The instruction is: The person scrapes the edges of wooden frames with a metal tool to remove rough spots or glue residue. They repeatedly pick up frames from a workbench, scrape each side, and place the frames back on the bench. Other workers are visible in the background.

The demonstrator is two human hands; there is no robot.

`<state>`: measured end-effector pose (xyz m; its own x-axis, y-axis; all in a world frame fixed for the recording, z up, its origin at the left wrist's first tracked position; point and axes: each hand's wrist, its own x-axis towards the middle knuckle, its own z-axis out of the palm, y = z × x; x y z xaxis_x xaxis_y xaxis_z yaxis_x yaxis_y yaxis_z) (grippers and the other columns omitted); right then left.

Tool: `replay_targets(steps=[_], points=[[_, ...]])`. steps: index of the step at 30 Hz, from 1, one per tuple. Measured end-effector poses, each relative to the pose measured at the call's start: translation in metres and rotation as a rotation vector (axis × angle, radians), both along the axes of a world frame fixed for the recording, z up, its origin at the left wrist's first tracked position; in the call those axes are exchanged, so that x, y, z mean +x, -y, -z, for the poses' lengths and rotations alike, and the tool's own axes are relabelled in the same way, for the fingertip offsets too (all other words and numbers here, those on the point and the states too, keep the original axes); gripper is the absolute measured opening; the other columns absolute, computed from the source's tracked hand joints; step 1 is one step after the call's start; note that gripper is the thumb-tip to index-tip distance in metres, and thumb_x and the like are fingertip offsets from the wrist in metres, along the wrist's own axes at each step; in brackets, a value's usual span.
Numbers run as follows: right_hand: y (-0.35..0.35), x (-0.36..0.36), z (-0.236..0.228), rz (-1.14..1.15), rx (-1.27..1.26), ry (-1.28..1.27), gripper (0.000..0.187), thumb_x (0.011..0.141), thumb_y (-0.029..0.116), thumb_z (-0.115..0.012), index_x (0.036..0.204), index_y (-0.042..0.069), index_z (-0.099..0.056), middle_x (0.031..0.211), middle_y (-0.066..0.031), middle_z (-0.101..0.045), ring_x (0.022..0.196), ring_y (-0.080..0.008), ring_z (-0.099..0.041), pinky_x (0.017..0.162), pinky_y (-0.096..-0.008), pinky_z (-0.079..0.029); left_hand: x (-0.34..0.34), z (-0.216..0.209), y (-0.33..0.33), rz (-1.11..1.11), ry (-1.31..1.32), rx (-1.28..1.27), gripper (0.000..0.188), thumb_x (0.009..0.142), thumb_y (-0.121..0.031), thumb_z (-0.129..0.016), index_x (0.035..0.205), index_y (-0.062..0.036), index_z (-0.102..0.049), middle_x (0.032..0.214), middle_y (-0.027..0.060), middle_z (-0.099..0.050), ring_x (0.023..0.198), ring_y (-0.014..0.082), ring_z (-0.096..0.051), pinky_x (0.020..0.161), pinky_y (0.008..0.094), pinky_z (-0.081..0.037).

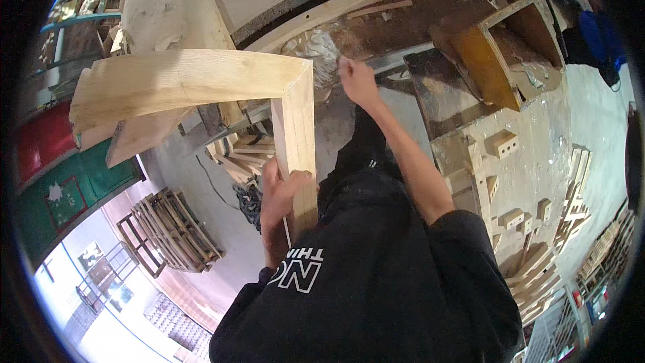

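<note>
My left hand (pixel 277 196) grips the upright leg of an L-shaped wooden frame (pixel 191 77), its thumb laid across the pale wood. The frame's wide, slightly curved arm extends to the left from a mitred corner, and its leg comes down close to my chest. My right hand (pixel 359 82) is apart from the frame, above the bench, with its fingers closed together. Whatever those fingers hold, if anything, is too small to make out. Just left of them lies a crumpled whitish plastic bag (pixel 314 50).
An open-fronted wooden box (pixel 484 67) stands on the bench at the right. Drilled wooden blocks (pixel 505 145) lie on the board nearer me. Stacked slatted wooden frames (pixel 171 232) stand on the floor at left, and a bundle of wood strips (pixel 242 158) sits beyond my left hand.
</note>
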<state>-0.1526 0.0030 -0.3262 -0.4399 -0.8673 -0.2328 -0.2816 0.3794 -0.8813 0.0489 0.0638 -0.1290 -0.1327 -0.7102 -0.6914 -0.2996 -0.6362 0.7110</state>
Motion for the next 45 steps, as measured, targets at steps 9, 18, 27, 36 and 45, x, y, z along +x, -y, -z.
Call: replay_targets(steps=[9, 18, 27, 36, 45], points=[[0.01, 0.015, 0.034, -0.039, -0.01, -0.1, 0.037, 0.096, 0.029, -0.047, 0.089, -0.004, -0.063, 0.087, -0.029, -0.062, 0.086, -0.0466, -0.06, 0.073, -0.0536, -0.046, 0.005, 0.005, -0.007, 0.038, -0.046, -0.087, 0.04, 0.073, -0.007, -0.063, 0.109, 0.0059, -0.054, 0.086, 0.0133, -0.063, 0.072, 0.0215, -0.065, 0.059, 0.0347, -0.055], [-0.034, -0.016, 0.016, -0.093, 0.316, 0.028, 0.035, 0.093, 0.021, -0.049, 0.08, -0.008, -0.062, 0.078, -0.0264, -0.066, 0.072, -0.0407, -0.065, 0.07, -0.0497, -0.052, 0.012, 0.015, -0.009, 0.013, 0.0, -0.13, 0.047, 0.07, -0.013, -0.062, 0.111, 0.0066, -0.051, 0.083, 0.0168, -0.062, 0.064, 0.0247, -0.064, 0.058, 0.0363, -0.055], [-0.079, 0.001, -0.103, 0.003, -0.248, 0.059, 0.029, 0.099, 0.022, -0.048, 0.081, -0.001, -0.054, 0.066, -0.0254, -0.053, 0.069, -0.0465, -0.057, 0.053, -0.0482, -0.042, -0.003, 0.002, -0.009, 0.081, -0.068, -0.107, 0.041, 0.073, -0.007, -0.061, 0.111, 0.0052, -0.053, 0.084, 0.0149, -0.064, 0.065, 0.0226, -0.064, 0.06, 0.0335, -0.054], [-0.072, 0.033, -0.111, -0.052, -0.363, -0.21, 0.017, 0.095, 0.015, -0.053, 0.085, 0.003, -0.044, 0.059, -0.0209, -0.056, 0.052, -0.0423, -0.056, 0.046, -0.0499, -0.045, 0.0, 0.009, -0.009, 0.114, 0.03, -0.216, 0.037, 0.072, -0.008, -0.065, 0.106, 0.0058, -0.058, 0.087, 0.0111, -0.063, 0.071, 0.0176, -0.062, 0.064, 0.0316, -0.05], [-0.013, 0.037, -0.057, 0.052, -0.271, -0.085, 0.022, 0.097, 0.015, -0.049, 0.081, 0.0, -0.05, 0.067, -0.0265, -0.056, 0.063, -0.0484, -0.054, 0.054, -0.0538, -0.042, 0.006, 0.01, -0.005, 0.077, 0.027, -0.14, 0.033, 0.073, -0.011, -0.064, 0.101, 0.0059, -0.059, 0.089, 0.0128, -0.064, 0.068, 0.02, -0.062, 0.064, 0.032, -0.05]])
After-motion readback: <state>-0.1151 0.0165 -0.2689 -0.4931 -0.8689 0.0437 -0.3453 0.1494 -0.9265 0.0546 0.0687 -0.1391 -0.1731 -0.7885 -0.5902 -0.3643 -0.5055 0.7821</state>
